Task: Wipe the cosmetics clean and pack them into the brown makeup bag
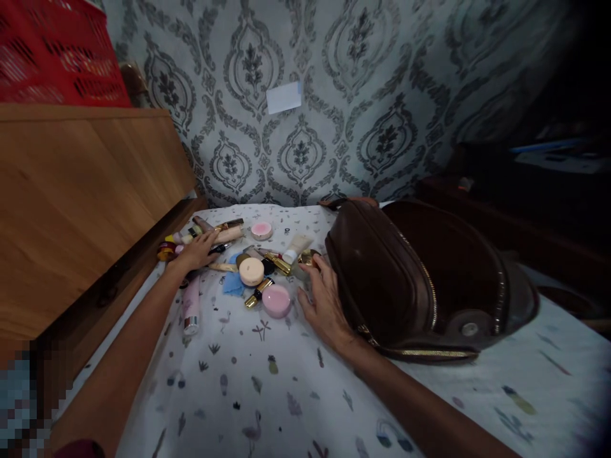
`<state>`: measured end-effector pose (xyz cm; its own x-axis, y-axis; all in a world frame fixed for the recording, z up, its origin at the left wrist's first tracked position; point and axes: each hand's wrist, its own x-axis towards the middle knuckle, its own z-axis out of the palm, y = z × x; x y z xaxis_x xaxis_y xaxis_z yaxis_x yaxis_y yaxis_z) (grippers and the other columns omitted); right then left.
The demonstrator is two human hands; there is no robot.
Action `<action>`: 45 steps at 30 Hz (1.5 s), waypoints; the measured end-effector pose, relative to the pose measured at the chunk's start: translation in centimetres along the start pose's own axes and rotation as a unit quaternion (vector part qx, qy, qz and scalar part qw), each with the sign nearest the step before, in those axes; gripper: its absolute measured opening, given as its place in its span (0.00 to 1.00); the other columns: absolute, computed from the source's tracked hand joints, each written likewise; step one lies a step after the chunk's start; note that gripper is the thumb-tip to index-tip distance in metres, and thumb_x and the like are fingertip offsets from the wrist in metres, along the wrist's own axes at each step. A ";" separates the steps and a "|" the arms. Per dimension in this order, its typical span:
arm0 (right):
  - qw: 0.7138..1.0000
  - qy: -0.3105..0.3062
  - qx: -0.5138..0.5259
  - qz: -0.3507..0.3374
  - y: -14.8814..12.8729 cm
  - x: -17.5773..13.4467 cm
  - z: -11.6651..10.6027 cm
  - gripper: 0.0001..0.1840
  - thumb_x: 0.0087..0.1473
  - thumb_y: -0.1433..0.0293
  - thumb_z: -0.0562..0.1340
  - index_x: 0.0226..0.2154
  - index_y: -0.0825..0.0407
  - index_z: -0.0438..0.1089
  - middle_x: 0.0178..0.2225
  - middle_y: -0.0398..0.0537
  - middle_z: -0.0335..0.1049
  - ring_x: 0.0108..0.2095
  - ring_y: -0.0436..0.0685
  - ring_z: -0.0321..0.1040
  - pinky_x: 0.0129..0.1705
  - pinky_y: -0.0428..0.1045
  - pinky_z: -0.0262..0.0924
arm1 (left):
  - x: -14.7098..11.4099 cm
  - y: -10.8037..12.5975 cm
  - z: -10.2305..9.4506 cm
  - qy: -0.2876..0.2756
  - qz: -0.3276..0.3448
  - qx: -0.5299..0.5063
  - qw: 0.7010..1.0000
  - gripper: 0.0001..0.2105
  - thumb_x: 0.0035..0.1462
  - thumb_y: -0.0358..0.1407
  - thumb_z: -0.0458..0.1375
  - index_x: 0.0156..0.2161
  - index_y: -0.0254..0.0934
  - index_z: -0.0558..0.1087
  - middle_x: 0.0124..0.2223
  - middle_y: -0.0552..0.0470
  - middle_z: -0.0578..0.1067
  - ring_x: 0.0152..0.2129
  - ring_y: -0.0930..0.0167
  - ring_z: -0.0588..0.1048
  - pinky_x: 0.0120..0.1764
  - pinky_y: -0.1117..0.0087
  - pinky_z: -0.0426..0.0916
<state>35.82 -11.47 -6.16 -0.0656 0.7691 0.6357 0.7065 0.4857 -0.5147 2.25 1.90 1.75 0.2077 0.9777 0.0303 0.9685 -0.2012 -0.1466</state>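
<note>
A pile of cosmetics lies on the patterned white sheet. My left hand (pixel 198 250) rests on its left side, fingers stretched over tubes beside a beige tube (pixel 228 235). My right hand (pixel 322 296) is at the other side, fingers apart and curved, its fingertips at a small gold-topped container (pixel 308 257); whether they touch it is unclear. Between my hands are a peach round compact (pixel 251 271), a pink round case (pixel 276 301), a gold-and-black tube (pixel 259 293), a blue cloth (pixel 233 284) and a cream squeeze tube (pixel 296 249). A pink bottle (pixel 191 308) lies below my left wrist.
A large brown bag (pixel 382 280) with gold zips stands right of my right hand. Wooden furniture (pixel 90 210) borders the left, with a red basket (pixel 62 54) on top. Patterned wallpaper (pixel 300 152) backs the bed. A pink-topped compact (pixel 261 230) lies farther back.
</note>
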 end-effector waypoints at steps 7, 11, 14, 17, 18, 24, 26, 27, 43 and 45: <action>1.000 -0.003 0.004 -0.002 0.1 0.0 -0.1 0.26 0.59 0.68 0.55 0.59 0.51 0.60 0.66 0.61 0.48 0.67 0.70 0.48 0.65 0.69 0.51 | -2.9 4.1 -2.0 0.125 0.007 -0.053 0.991 0.25 0.68 0.41 0.45 0.67 0.37 0.56 0.67 0.37 0.60 0.65 0.54 0.58 0.62 0.47 0.57; 1.000 -0.012 0.007 0.001 0.1 0.0 -0.1 0.26 0.59 0.68 0.54 0.60 0.51 0.60 0.67 0.60 0.47 0.67 0.70 0.47 0.65 0.69 0.51 | -5.6 8.7 -2.6 0.141 0.202 -0.180 0.952 0.25 0.68 0.46 0.47 0.66 0.41 0.58 0.67 0.44 0.61 0.64 0.61 0.59 0.65 0.58 0.56; 1.000 -0.011 0.007 0.002 0.1 0.1 -0.2 0.26 0.58 0.68 0.55 0.59 0.52 0.60 0.66 0.62 0.47 0.67 0.70 0.46 0.65 0.68 0.50 | -7.1 11.1 -2.4 0.093 0.231 -0.149 0.957 0.22 0.66 0.44 0.50 0.63 0.44 0.63 0.65 0.44 0.63 0.61 0.59 0.63 0.60 0.56 0.62; 1.000 -0.018 0.010 0.003 0.0 0.1 -0.3 0.26 0.58 0.69 0.54 0.59 0.53 0.60 0.66 0.63 0.47 0.67 0.70 0.46 0.66 0.69 0.50 | -7.7 11.2 -2.4 0.068 0.182 -0.129 0.972 0.20 0.64 0.40 0.51 0.60 0.44 0.66 0.57 0.45 0.68 0.52 0.61 0.70 0.50 0.61 0.70; 1.000 -0.019 0.012 0.005 -0.1 0.1 -0.3 0.26 0.58 0.69 0.54 0.59 0.53 0.60 0.66 0.62 0.47 0.67 0.70 0.46 0.66 0.69 0.49 | -7.7 10.7 -2.4 0.067 0.162 -0.112 0.978 0.20 0.63 0.39 0.52 0.59 0.45 0.67 0.55 0.45 0.69 0.51 0.61 0.70 0.48 0.62 0.70; 0.998 0.000 0.033 0.050 -0.4 0.0 -0.3 0.27 0.58 0.70 0.54 0.60 0.51 0.59 0.69 0.60 0.40 0.69 0.70 0.43 0.65 0.70 0.51 | -7.5 4.7 -1.3 0.064 0.031 -0.018 0.997 0.17 0.61 0.38 0.51 0.53 0.43 0.71 0.57 0.44 0.66 0.54 0.56 0.66 0.48 0.57 0.71; 0.997 0.002 0.042 0.061 -0.5 0.0 -0.3 0.27 0.58 0.70 0.54 0.61 0.51 0.58 0.70 0.60 0.39 0.70 0.70 0.42 0.66 0.70 0.51 | -7.5 2.8 -0.4 0.074 0.013 -0.021 0.997 0.17 0.60 0.37 0.50 0.53 0.42 0.72 0.57 0.44 0.67 0.55 0.56 0.65 0.51 0.55 0.70; 0.997 0.004 0.047 0.065 -0.5 0.0 -0.3 0.28 0.58 0.70 0.54 0.61 0.51 0.58 0.70 0.60 0.38 0.70 0.70 0.42 0.66 0.70 0.50 | -7.4 2.1 0.1 0.081 0.016 -0.028 0.996 0.17 0.59 0.36 0.50 0.52 0.41 0.72 0.57 0.44 0.67 0.56 0.56 0.65 0.54 0.55 0.68; 0.991 -0.008 0.062 0.115 0.3 0.0 0.0 0.29 0.57 0.70 0.54 0.61 0.55 0.55 0.66 0.64 0.45 0.71 0.68 0.38 0.68 0.67 0.47 | -8.1 7.2 -0.5 0.037 0.161 -0.053 0.985 0.15 0.65 0.43 0.50 0.48 0.40 0.73 0.47 0.45 0.76 0.47 0.59 0.72 0.51 0.58 0.66; 0.991 -0.009 0.060 0.121 0.2 0.0 -0.1 0.28 0.57 0.70 0.54 0.61 0.55 0.56 0.67 0.64 0.43 0.71 0.67 0.38 0.68 0.66 0.49 | -8.2 7.3 -0.3 0.032 0.145 -0.086 0.985 0.14 0.64 0.40 0.50 0.49 0.40 0.72 0.48 0.45 0.75 0.46 0.60 0.73 0.48 0.60 0.67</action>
<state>36.07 -11.40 -6.22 0.0824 0.8760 0.4752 0.6147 0.3306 -0.7161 7.70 -7.57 0.69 0.4818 0.8731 0.0750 0.8750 -0.4839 0.0121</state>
